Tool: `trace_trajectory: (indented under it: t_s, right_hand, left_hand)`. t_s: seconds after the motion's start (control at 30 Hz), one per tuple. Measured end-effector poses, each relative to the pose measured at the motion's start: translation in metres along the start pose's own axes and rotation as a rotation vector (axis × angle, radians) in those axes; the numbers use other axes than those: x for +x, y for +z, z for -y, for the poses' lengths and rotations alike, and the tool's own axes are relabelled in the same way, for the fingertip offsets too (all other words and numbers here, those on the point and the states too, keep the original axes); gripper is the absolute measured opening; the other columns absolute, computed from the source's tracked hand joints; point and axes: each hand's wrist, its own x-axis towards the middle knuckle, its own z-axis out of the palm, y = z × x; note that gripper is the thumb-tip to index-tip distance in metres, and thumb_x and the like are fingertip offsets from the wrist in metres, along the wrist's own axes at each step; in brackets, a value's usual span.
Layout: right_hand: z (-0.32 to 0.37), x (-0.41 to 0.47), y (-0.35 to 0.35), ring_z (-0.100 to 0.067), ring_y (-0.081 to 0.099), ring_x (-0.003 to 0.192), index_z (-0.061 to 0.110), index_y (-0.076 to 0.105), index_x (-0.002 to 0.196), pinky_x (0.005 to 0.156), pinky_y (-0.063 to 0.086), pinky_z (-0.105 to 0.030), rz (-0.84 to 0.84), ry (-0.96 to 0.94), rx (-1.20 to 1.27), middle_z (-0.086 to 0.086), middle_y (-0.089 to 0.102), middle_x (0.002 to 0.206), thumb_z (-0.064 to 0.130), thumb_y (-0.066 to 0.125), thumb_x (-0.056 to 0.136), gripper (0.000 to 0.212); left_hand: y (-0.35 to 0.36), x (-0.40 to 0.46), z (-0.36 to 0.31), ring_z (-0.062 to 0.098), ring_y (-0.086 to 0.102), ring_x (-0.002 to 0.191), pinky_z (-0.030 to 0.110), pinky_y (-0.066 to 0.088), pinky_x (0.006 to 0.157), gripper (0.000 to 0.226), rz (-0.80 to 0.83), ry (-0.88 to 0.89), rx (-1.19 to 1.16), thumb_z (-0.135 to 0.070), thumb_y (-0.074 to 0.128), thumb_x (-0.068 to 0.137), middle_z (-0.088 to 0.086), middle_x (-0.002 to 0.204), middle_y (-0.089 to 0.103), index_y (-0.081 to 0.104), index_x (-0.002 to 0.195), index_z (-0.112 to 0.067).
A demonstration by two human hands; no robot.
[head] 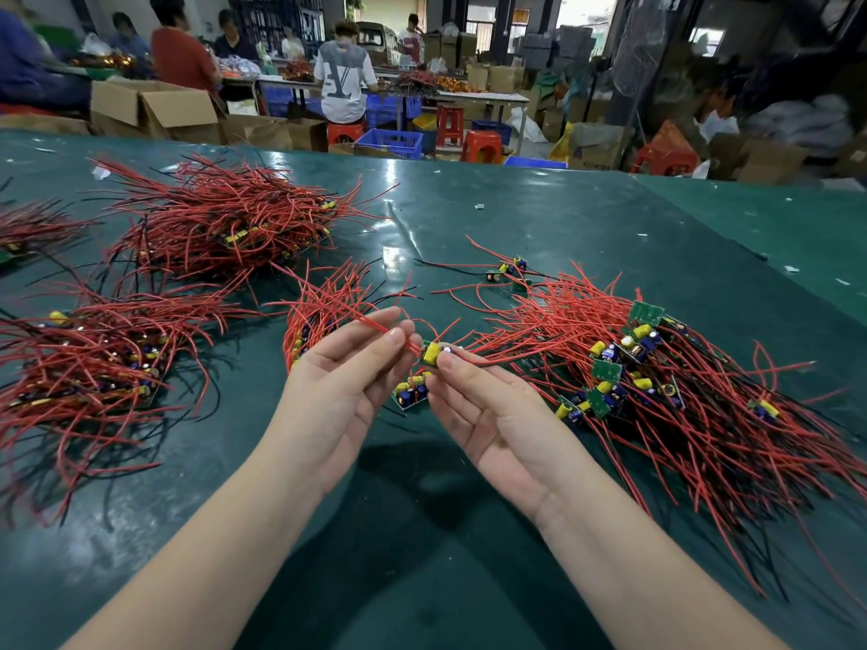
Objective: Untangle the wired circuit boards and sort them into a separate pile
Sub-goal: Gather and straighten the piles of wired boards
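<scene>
Left hand [345,391]: palm up, fingertips pinching red wires [370,321] just beside a small circuit board [434,353]. Right hand [488,410]: palm up, thumb and fingertip clamped on that board, held above the green table [563,218] between both hands. Second board [412,392]: lying below the fingers. Tangled pile [657,382]: boards and red wires, right of the right hand. Small bundle [323,312]: behind the left hand. Large wire piles [220,222], [89,368]: far left.
</scene>
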Motion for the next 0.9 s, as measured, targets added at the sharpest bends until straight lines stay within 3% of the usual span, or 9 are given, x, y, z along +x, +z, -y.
trace_trajectory:
  t_s: [0.2,0.37,0.63,0.8,0.9]
  right_hand:
    - [0.0009,-0.0024,0.0027,-0.011,0.070,0.067,0.014,0.078,0.070,0.061,0.055,-0.019,0.024,0.015,0.005,-0.003,0.074,0.079,0.013,0.077,0.058,0.012]
    - [0.0019,-0.0044,0.0032,-0.012,0.070,0.067,0.014,0.078,0.069,0.061,0.055,-0.020,0.018,0.034,0.006,-0.003,0.074,0.078,0.014,0.078,0.056,0.013]
    - [0.0019,-0.0052,0.0037,-0.011,0.069,0.064,0.014,0.078,0.069,0.059,0.055,-0.019,0.003,0.043,-0.016,-0.002,0.073,0.076,0.014,0.079,0.055,0.014]
    - [0.0007,-0.0055,0.0032,-0.012,0.069,0.063,0.014,0.079,0.073,0.059,0.055,-0.020,0.012,0.040,-0.063,-0.003,0.073,0.078,0.015,0.079,0.055,0.018]
    - [0.0001,-0.0048,0.0021,-0.011,0.068,0.061,0.015,0.079,0.072,0.057,0.054,-0.019,-0.007,0.043,-0.082,-0.003,0.073,0.077,0.015,0.079,0.055,0.017]
  left_hand:
    - [-0.0013,0.0013,-0.0018,0.009,0.072,0.077,0.016,0.055,0.066,0.016,0.005,-0.023,0.007,-0.015,0.064,0.075,0.003,0.086,0.075,0.078,0.081,-0.014]
    - [-0.0024,0.0047,-0.0069,0.009,0.072,0.078,0.016,0.055,0.064,0.018,-0.053,-0.022,-0.065,-0.011,0.058,0.088,0.001,0.085,0.075,0.069,0.101,-0.012]
    - [-0.0061,0.0069,-0.0082,0.008,0.071,0.080,0.018,0.055,0.069,0.021,-0.088,0.011,-0.053,0.000,0.051,0.094,0.000,0.086,0.073,0.066,0.106,-0.008]
    - [-0.0068,0.0087,-0.0089,0.007,0.070,0.073,0.017,0.055,0.065,0.017,-0.144,0.035,-0.061,-0.005,0.051,0.096,-0.002,0.080,0.073,0.066,0.103,-0.009]
    - [-0.0101,0.0099,-0.0100,0.008,0.070,0.076,0.019,0.056,0.069,0.025,-0.141,0.058,-0.038,0.000,0.049,0.095,-0.003,0.083,0.073,0.064,0.111,-0.011]
